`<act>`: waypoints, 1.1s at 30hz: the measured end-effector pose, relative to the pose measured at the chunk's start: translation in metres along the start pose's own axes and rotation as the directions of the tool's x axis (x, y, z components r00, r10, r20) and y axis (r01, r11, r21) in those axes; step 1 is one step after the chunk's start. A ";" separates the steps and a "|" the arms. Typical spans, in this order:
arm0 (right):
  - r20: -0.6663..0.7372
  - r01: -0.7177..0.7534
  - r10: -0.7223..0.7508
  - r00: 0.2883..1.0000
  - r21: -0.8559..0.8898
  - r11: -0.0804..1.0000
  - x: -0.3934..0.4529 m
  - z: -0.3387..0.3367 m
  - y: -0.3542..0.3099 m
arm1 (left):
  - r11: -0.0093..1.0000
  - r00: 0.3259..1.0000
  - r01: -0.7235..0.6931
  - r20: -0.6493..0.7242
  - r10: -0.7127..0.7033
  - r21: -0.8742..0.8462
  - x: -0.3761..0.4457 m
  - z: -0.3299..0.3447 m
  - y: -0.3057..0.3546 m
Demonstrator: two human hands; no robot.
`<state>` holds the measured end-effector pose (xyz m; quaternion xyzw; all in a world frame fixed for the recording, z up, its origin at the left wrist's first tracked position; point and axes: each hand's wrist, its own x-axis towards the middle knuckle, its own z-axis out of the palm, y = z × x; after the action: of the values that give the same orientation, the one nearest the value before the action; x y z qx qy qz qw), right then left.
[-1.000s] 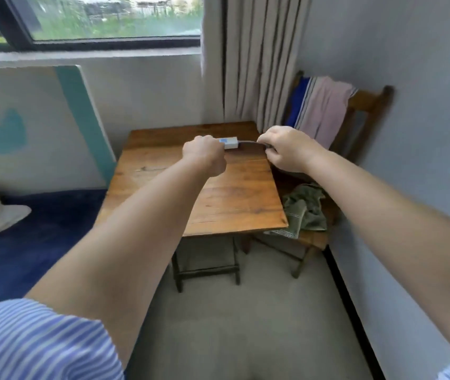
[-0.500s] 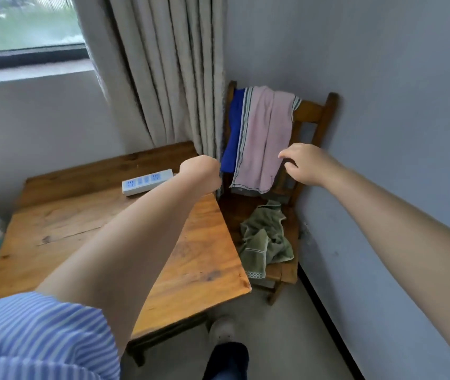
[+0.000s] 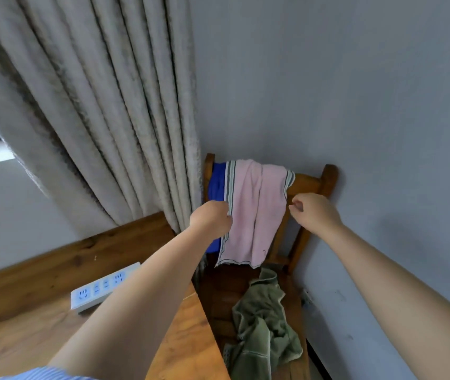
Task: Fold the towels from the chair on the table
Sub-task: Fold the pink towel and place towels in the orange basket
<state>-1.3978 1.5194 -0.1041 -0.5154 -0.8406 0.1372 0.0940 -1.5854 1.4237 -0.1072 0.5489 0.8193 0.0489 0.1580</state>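
A pink towel (image 3: pixel 256 215) with striped edges hangs over the back of the wooden chair (image 3: pixel 307 185). A blue towel (image 3: pixel 216 182) hangs partly hidden behind it, on its left. A crumpled green towel (image 3: pixel 262 325) lies on the chair seat. My left hand (image 3: pixel 212 218) is closed at the pink towel's left striped edge and seems to pinch it. My right hand (image 3: pixel 314 212) hovers just right of the towel's other edge, fingers curled and apart, holding nothing. The wooden table (image 3: pixel 26 338) stands to the left of the chair.
A white power strip (image 3: pixel 103 287) lies on the table near its far edge. A grey curtain (image 3: pixel 108 119) hangs down behind the table, touching the chair's left post. The chair stands tight in the corner against the grey wall (image 3: pixel 355 105).
Both hands left the power strip on the table and reached right to the chair back. The view swung right and closer, and my left hand closed on the pink towel's edge.
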 end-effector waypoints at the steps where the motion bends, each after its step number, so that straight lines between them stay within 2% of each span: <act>1: -0.012 -0.027 0.027 1.000 0.010 1.000 0.011 0.003 0.000 | 1.000 1.000 0.000 -0.015 -0.001 -0.031 0.011 0.000 0.001; 7: -0.038 -0.208 0.207 0.978 -0.024 0.978 0.083 0.014 0.000 | 0.986 0.996 0.052 -0.066 -0.063 -0.157 0.070 0.001 0.010; 10: -0.051 -0.249 0.247 0.968 -0.046 0.967 0.117 0.021 0.008 | 0.967 0.987 0.124 -0.078 -0.144 -0.222 0.101 -0.001 0.016; 16: -0.107 -0.174 0.163 0.981 -0.101 0.980 0.146 0.028 0.025 | 0.869 0.917 0.261 -0.173 -0.359 -0.420 0.139 0.002 0.021; 20: -0.134 -0.080 0.070 0.988 -0.067 0.995 0.148 0.031 0.032 | 0.808 0.875 0.293 -0.198 -0.442 -0.511 0.145 0.011 0.018; 24: -0.141 0.001 -0.002 0.990 -0.006 1.000 0.148 0.033 0.040 | 0.811 0.876 0.273 -0.216 -0.432 -0.517 0.150 0.010 0.018; 27: -0.131 0.031 -0.022 0.991 0.070 0.997 0.149 0.029 0.042 | 0.826 0.888 0.190 -0.266 -0.375 -0.530 0.146 0.007 0.021; 33: -0.258 0.118 -0.052 0.965 0.246 0.962 0.143 0.009 0.040 | 0.820 0.896 0.024 -0.351 -0.271 -0.572 0.135 -0.016 0.039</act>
<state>-1.4314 1.6629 -0.1237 -0.4750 -0.8185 0.1759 0.2711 -1.6026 1.5637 -0.1099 0.3891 0.8248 0.3876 0.1347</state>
